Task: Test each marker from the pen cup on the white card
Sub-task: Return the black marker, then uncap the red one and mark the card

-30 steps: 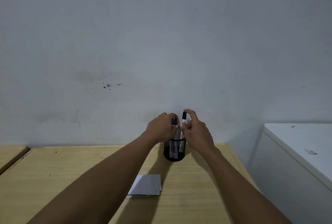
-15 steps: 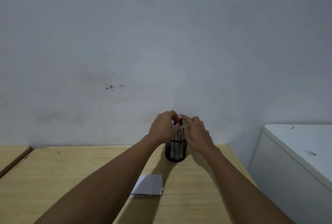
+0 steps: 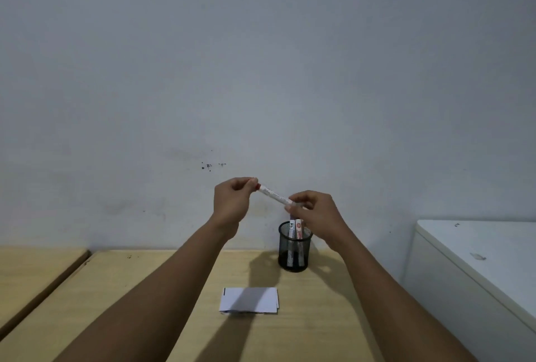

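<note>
Head view: a white red-tipped marker (image 3: 274,195) is gripped at both ends by the left hand (image 3: 232,202) and right hand (image 3: 314,212), above the black mesh pen cup (image 3: 295,248) on the wooden bench (image 3: 319,303)

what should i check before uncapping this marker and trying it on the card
1. Marker out of the cup and held at both ends, left hand at the red end, right hand at the other: ok.
2. Cap off: cannot tell; the left fingers cover that end.
3. White card flat on the table, with nothing lying on it: ok.
4. Blank space on the card: ok; only a short dark line shows at its left edge, though shadow covers the middle.
5. Pen cup upright behind the card, other markers standing in it: ok.
6. Hands over the card: not ok; they are up above the cup.
</note>
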Tool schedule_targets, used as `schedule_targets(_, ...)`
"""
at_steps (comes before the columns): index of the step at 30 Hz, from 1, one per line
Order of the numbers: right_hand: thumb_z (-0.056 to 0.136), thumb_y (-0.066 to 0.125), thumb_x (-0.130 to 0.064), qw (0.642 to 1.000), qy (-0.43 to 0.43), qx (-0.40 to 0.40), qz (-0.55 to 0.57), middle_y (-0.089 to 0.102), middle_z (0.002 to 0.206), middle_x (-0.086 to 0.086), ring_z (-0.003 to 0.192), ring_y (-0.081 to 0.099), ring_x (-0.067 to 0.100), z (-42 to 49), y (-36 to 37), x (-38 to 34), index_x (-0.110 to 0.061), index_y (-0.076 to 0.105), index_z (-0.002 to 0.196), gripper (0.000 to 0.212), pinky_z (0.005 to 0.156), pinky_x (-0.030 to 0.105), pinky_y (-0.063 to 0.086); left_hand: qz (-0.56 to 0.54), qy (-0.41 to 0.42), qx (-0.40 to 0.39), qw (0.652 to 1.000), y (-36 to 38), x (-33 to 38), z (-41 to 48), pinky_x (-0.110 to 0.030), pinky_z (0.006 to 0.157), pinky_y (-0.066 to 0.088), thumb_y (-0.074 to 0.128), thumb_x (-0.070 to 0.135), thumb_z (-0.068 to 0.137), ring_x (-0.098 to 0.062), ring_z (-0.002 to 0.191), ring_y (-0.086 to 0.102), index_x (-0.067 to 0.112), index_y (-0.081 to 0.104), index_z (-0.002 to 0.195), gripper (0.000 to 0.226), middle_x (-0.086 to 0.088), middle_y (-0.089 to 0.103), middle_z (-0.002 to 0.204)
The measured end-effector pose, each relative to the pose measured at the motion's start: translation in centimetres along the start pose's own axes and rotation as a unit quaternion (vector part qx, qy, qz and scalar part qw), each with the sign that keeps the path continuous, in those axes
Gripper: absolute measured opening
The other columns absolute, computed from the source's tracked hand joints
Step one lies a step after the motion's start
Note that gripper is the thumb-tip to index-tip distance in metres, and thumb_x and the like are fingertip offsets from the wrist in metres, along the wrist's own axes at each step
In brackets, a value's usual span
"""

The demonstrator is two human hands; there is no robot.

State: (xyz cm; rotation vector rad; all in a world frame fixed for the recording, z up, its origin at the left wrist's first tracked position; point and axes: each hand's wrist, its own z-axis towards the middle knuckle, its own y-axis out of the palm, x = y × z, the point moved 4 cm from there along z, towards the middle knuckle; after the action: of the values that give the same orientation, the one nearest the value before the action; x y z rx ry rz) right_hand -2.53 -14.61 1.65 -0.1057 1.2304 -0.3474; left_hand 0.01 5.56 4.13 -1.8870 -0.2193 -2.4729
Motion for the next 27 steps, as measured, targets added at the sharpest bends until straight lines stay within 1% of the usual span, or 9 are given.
schedule_targets(2,0.084,0.079,-0.010,0.980,0.040,0.011,0.193,0.071,0.088,0.010,0.075,0.071,0.017,-1.2,0.8,-0.9,-0.006,0.073,0.101,0.018,0.075,0.036,0.060,-0.028,-0.045,0.008,0.999,-1.5,0.2,-1.3,-0.025,0.057,0.039,0.067,0.022,0.092,-0.016,0.067,0.046,0.016,0.075,0.093,0.009,-0.002,0.074,0.093)
schedule_targets(4,0.086,0.076,-0.007,0.929,0.082,0.012,0.361,0.071,0.083,0.007,0.075,0.072,0.018,-2.2,2.5,-1.6,-0.005,0.073,0.098,0.012,0.075,0.038,0.061,-0.053,-0.082,-0.002,0.995,-2.3,0.0,-2.5,-0.026,0.052,0.035,0.069,0.023,0.091,-0.018,0.069,0.043,0.014,0.075,0.101,0.014,-0.001,0.075,0.095)
schedule_targets(6,0.088,0.074,-0.008,0.898,0.108,0.015,0.426,0.073,0.081,0.005,0.073,0.072,0.017,-3.2,4.5,-2.2,-0.008,0.073,0.095,0.007,0.071,0.034,0.060,-0.067,-0.099,-0.015,0.993,-2.8,-0.1,-3.7,-0.028,0.055,0.035,0.070,0.024,0.090,-0.019,0.073,0.044,0.015,0.075,0.104,0.018,0.003,0.076,0.095)
schedule_targets(9,0.090,0.072,-0.009,0.886,0.119,0.008,0.449,0.074,0.080,0.008,0.071,0.071,0.020,-4.5,7.0,-3.1,-0.006,0.072,0.093,0.004,0.068,0.031,0.061,-0.076,-0.117,-0.018,0.990,-3.4,-0.1,-5.4,-0.032,0.066,0.037,0.071,0.028,0.089,-0.020,0.082,0.052,0.020,0.075,0.104,0.018,0.009,0.077,0.094)
schedule_targets(13,0.090,0.070,-0.001,0.884,0.104,-0.001,0.456,0.074,0.079,0.014,0.069,0.072,0.021,-5.5,8.5,-4.0,0.002,0.070,0.094,0.005,0.072,0.029,0.063,-0.113,-0.189,-0.009,0.975,-4.2,0.0,-6.7,-0.037,0.083,0.039,0.072,0.033,0.087,-0.013,0.096,0.059,0.020,0.075,0.098,0.017,0.009,0.077,0.097)
schedule_targets(15,0.090,0.069,0.002,0.884,0.095,-0.008,0.458,0.075,0.080,0.015,0.070,0.073,0.022,-5.7,8.8,-4.1,0.003,0.069,0.097,0.007,0.076,0.029,0.064,-0.105,-0.192,0.003,0.976,-4.6,0.2,-6.8,-0.038,0.084,0.037,0.072,0.034,0.087,-0.011,0.091,0.058,0.017,0.075,0.098,0.020,0.008,0.078,0.093)
schedule_targets(18,0.089,0.068,0.005,0.886,0.077,-0.017,0.457,0.076,0.085,0.017,0.074,0.074,0.024,-5.8,8.8,-4.2,0.006,0.068,0.103,0.014,0.083,0.031,0.063,-0.084,-0.178,0.018,0.980,-5.1,0.7,-6.6,-0.037,0.077,0.036,0.073,0.033,0.086,-0.012,0.084,0.055,0.014,0.076,0.094,0.021,0.008,0.077,0.090)
schedule_targets(22,0.090,0.066,0.006,0.896,0.054,-0.025,0.439,0.077,0.088,0.017,0.077,0.075,0.023,-5.9,8.6,-4.1,0.005,0.069,0.102,0.012,0.083,0.029,0.062,-0.090,-0.192,0.021,0.977,-5.1,0.4,-6.3,-0.039,0.087,0.033,0.073,0.033,0.086,-0.013,0.084,0.056,0.014,0.074,0.088,0.019,0.009,0.077,0.083)
schedule_targets(27,0.091,0.066,0.005,0.904,0.049,-0.032,0.423,0.078,0.093,0.016,0.084,0.076,0.023,-6.1,8.6,-2.8,0.003,0.071,0.102,0.013,0.086,0.029,0.062,-0.087,-0.216,0.030,0.972,-5.0,-0.8,-6.0,-0.039,0.089,0.034,0.074,0.032,0.086,-0.012,0.081,0.056,0.013,0.072,0.088,0.019,0.009,0.076,0.075)
